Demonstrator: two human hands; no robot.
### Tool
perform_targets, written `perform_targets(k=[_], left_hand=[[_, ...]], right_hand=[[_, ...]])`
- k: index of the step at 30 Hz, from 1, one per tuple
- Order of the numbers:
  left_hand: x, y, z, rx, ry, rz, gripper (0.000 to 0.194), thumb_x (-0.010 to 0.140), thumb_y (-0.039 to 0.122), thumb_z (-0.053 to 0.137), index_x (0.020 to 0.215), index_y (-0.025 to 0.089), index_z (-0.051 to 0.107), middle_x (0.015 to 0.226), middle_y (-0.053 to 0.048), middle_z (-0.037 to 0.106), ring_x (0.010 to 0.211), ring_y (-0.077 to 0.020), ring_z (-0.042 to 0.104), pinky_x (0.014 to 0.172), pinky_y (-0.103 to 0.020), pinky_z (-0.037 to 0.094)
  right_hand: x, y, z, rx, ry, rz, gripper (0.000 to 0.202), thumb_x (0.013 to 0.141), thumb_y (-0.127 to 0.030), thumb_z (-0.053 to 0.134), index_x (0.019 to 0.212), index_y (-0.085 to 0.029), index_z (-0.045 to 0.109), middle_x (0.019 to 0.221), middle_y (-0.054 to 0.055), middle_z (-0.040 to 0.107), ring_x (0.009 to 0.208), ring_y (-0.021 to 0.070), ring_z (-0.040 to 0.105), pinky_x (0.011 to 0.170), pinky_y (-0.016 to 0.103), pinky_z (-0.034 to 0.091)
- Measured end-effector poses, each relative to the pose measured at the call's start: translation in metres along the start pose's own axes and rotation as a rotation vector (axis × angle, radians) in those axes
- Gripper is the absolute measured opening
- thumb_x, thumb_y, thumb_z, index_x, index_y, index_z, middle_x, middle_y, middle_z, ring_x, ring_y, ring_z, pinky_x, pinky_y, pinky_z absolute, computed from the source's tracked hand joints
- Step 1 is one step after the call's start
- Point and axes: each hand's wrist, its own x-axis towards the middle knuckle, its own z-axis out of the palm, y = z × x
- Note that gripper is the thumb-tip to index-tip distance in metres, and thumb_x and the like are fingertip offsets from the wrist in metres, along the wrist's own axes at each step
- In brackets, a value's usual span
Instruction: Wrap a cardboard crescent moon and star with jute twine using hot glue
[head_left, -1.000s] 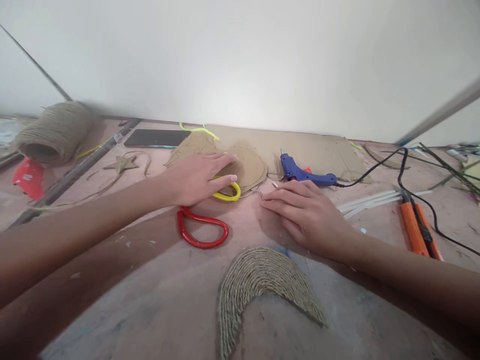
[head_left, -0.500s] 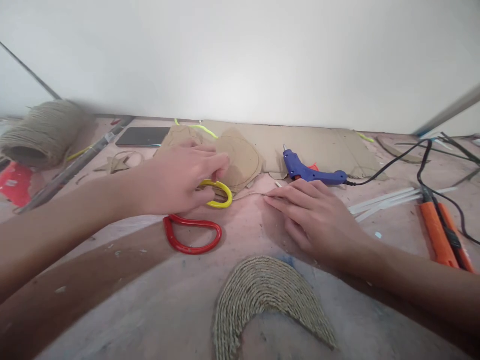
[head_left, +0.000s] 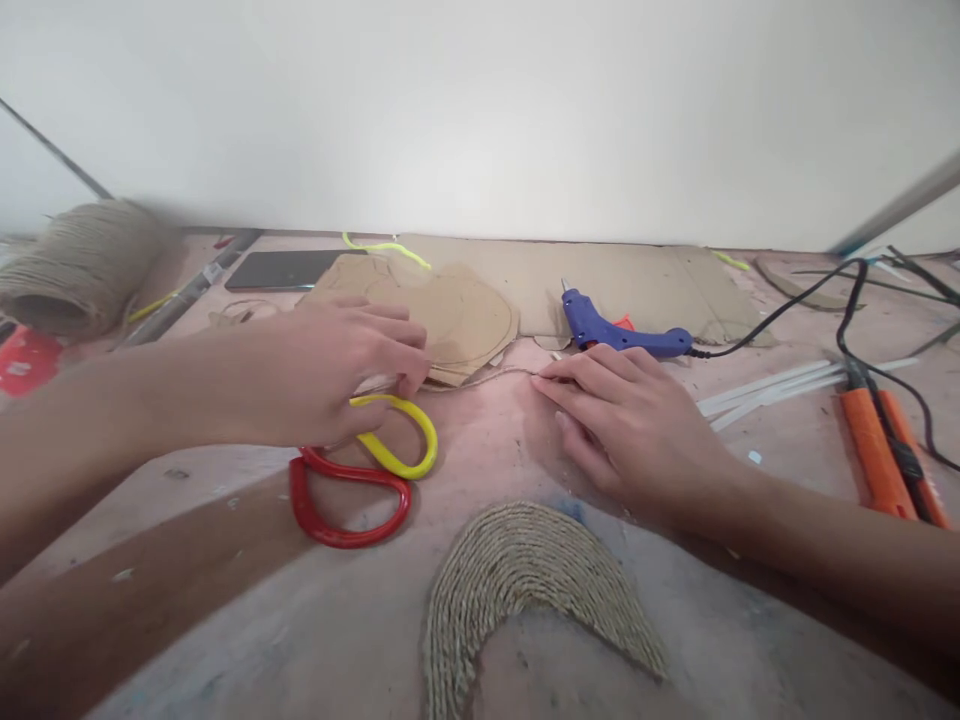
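Head view only.

Left hand (head_left: 330, 375) is curled over the scissors with one yellow and one red loop handle (head_left: 360, 480); fingers closed on the yellow loop, blades hidden under the palm. Scissors sit on the dusty pink work surface (head_left: 225, 620), just in front of the stack of brown cardboard cut-outs (head_left: 457, 315).

Right hand (head_left: 637, 430) lies flat, fingers together and nearly straight, tips pinning the thin jute strand (head_left: 487, 377) to the surface. The strand runs from those fingertips toward the left hand, fairly straight.

Handling, my read: the scissors are rigid and light, hard plastic loops, so grip through the loops, not the blades. The strand is limp, rough and non-slip, and frays easily; needs holding at both sides of a cut to stay taut. The crescent-shaped coiled jute piece (head_left: 525, 590) near the front edge looks semi-stiff and light; lift by the broad middle.

Counts:
- scissors: 1
- blue hot-glue gun with black cord (head_left: 615, 335): 1
- jute twine spool (head_left: 75, 265): 1, far left
- coiled crescent: 1
- orange-handled tool (head_left: 885, 450): 1, far right
- clear glue sticks (head_left: 780, 385): a few, exact number unclear
- dark flat phone-like slab (head_left: 281, 268): 1
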Motion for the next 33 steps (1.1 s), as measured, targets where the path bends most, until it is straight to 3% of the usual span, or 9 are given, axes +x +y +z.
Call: perform_targets(k=[5,9,12,15,18,22,24,28,33], left_hand=[[0.013,0.003,0.011,0.070,0.119,-0.095,0.026,0.106,0.031,0.053,0.120,0.022,0.073,0.128,-0.012,0.074,0.120,-0.0332,0.066,0.106,-0.052,0.054],[0.029,-0.024,0.023,0.034,0.085,-0.113,0.049,0.111,0.033,0.043,0.155,0.027,0.064,0.167,-0.009,0.063,0.155,-0.0344,0.055,0.132,-0.057,0.041],[0.046,-0.048,0.026,-0.038,0.086,-0.112,0.054,0.113,0.032,0.040,0.162,0.025,0.061,0.176,-0.009,0.056,0.165,-0.0313,0.048,0.139,-0.055,0.036],[0.066,-0.053,0.025,-0.043,0.141,-0.111,0.055,0.112,0.029,0.039,0.162,0.019,0.060,0.174,-0.012,0.058,0.163,-0.0343,0.051,0.137,-0.059,0.037],[0.077,-0.025,0.026,-0.040,0.242,-0.103,0.050,0.114,0.024,0.036,0.153,0.012,0.064,0.165,-0.015,0.063,0.160,-0.0388,0.051,0.137,-0.064,0.032],[0.073,0.037,0.038,-0.123,0.233,0.053,0.038,0.110,0.021,0.054,0.146,0.018,0.065,0.146,-0.011,0.073,0.139,-0.0259,0.065,0.126,-0.043,0.048],[0.069,0.057,0.048,-0.177,0.241,0.082,0.019,0.107,0.021,0.062,0.125,0.019,0.069,0.134,-0.011,0.075,0.128,-0.0264,0.067,0.115,-0.041,0.054],[0.063,0.061,0.057,-0.225,0.297,0.062,0.020,0.113,0.017,0.051,0.098,0.021,0.064,0.123,-0.011,0.072,0.118,-0.0286,0.063,0.102,-0.043,0.051],[0.038,0.061,0.051,-0.304,0.353,0.021,0.022,0.113,0.011,0.045,0.100,0.023,0.057,0.096,-0.001,0.068,0.092,-0.0214,0.061,0.084,-0.037,0.049]], right_hand=[[0.000,0.001,0.000,0.088,0.046,-0.041,0.031,0.106,-0.015,0.055,0.120,-0.017,0.082,0.118,0.012,0.085,0.103,0.0289,0.071,0.088,0.048,0.053],[-0.002,0.002,0.002,0.170,0.054,-0.100,0.031,0.105,-0.011,0.055,0.119,-0.017,0.082,0.122,0.009,0.086,0.106,0.0271,0.073,0.089,0.047,0.059],[-0.001,0.003,0.002,0.219,0.064,-0.134,0.033,0.105,-0.008,0.054,0.120,-0.017,0.082,0.125,0.008,0.087,0.107,0.0262,0.076,0.092,0.046,0.064],[0.000,0.004,0.002,0.255,0.068,-0.176,0.036,0.106,-0.006,0.053,0.124,-0.017,0.082,0.126,0.007,0.087,0.107,0.0244,0.077,0.096,0.044,0.066],[0.001,0.004,0.002,0.286,0.081,-0.190,0.037,0.104,-0.004,0.053,0.125,-0.015,0.082,0.127,0.006,0.087,0.107,0.0236,0.078,0.096,0.043,0.067],[-0.001,0.002,-0.001,0.330,0.161,-0.140,0.037,0.102,-0.004,0.055,0.122,-0.023,0.080,0.122,0.003,0.088,0.106,0.0218,0.080,0.095,0.043,0.066],[-0.002,0.003,-0.008,0.338,0.226,-0.053,0.031,0.103,-0.007,0.057,0.112,-0.028,0.078,0.110,0.002,0.088,0.097,0.0213,0.078,0.088,0.042,0.064],[0.001,0.024,-0.022,0.251,0.287,0.176,0.020,0.104,-0.013,0.059,0.105,-0.029,0.070,0.103,0.007,0.081,0.099,0.0283,0.073,0.090,0.049,0.058],[0.005,0.080,-0.024,0.084,0.051,0.345,0.034,0.092,-0.022,0.062,0.125,-0.026,0.071,0.131,0.018,0.077,0.130,0.0500,0.067,0.103,0.069,0.052]])
